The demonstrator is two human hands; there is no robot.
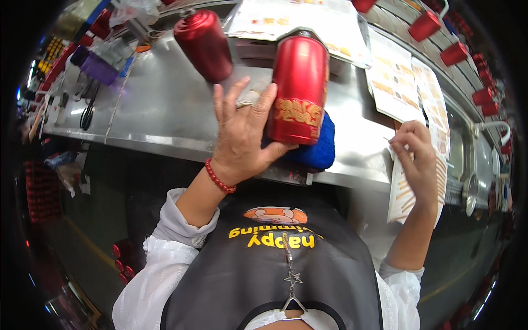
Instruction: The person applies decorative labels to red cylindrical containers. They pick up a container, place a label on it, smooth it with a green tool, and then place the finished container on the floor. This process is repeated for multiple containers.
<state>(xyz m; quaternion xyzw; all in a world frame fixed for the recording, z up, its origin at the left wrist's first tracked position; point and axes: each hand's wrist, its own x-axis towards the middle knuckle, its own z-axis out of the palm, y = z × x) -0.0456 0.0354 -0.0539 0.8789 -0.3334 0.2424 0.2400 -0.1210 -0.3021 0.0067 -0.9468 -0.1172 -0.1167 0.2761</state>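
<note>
Head view: left hand [242,132] wrapped around glossy red metal bottle [298,88], right hand [418,159] pinching paper sheet [400,192].

left hand [242,137] around red bottle [298,88], right hand [419,159] on sticker sheet [404,192]

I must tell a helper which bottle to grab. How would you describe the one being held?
On the steel bench, two red bottles stand out. It is the nearer bottle, gripped by the left hand against a blue cloth. Only it bears a gold design.

Left hand [242,135] raised, fingers spread in a grip; right hand [419,159] curled, pinching.
</note>
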